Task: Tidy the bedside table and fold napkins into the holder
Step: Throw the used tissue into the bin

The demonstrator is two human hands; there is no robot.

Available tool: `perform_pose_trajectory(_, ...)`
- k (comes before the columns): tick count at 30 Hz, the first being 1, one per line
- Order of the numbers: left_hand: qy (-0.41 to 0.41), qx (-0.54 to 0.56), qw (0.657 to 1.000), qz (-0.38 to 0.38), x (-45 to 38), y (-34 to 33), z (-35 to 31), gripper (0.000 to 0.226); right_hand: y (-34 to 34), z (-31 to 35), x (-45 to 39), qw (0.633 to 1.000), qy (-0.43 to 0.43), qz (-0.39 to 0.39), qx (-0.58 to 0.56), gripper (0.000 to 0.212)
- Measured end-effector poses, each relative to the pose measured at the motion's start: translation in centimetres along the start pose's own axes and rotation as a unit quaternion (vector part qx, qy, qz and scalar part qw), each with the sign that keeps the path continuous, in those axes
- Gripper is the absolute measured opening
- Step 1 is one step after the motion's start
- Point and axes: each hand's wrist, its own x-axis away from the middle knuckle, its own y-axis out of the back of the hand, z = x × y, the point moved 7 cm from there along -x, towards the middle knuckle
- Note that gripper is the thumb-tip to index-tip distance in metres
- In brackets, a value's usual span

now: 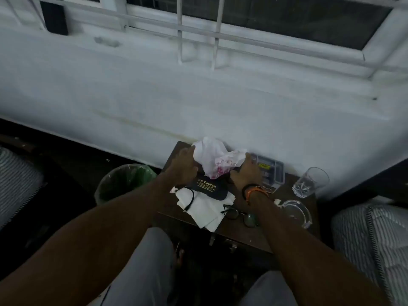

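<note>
the scene is dim and slightly blurred, so fine detail is hard to read. the white wall [198,102] fills most of the view, with a barred window [242,16] cut off along the top edge. a striped bed [375,235] is cropped at the right edge. the brown bench [249,230] stands against the wall, its near edge partly hidden by the person's forearms and its front lost in shadow. a waste bin [123,182] with a green liner sits on the floor just left of the bench, its base hidden in darkness.

on the bench, a crumpled white plastic bag [215,156] with pink print lies at the back, touching the wall; its lower part is covered by both hands. the left hand [184,165] has its grip curled round the bag's left side. the right hand [246,174], wearing a dark and orange wristband, rests at the bag's right edge; whether its grip is clamped on the bag or only touching it cannot be told, as the fingertips are hidden. a clear plastic box [270,173], likely the holder, sits just beside the right hand, partly covered by it.

white napkins [205,208] lie unfolded at the bench's front left, overlapped by a dark spectacle case [205,186] with gold lettering and a black cord [191,198]. black glasses [239,215] lie beside the napkins, partly under the right forearm. a drinking glass [310,182] stands at the right rear, and a glass ashtray [297,213] sits near the front right.
</note>
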Motion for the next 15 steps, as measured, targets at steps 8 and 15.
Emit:
perform_pose_trajectory(8, 0.183, 0.231, 0.955, -0.031, -4.0, -0.5, 2.7, 0.079, -3.0, -1.4, -3.9, 0.988, -0.111, -0.015, -0.102, 0.084)
perform_pose_trajectory(15, 0.209, 0.273, 0.939, -0.016, -6.3, -3.4, 3.5, 0.032, -4.7, -0.6, -4.7, 0.993, -0.081, -0.035, -0.073, 0.076)
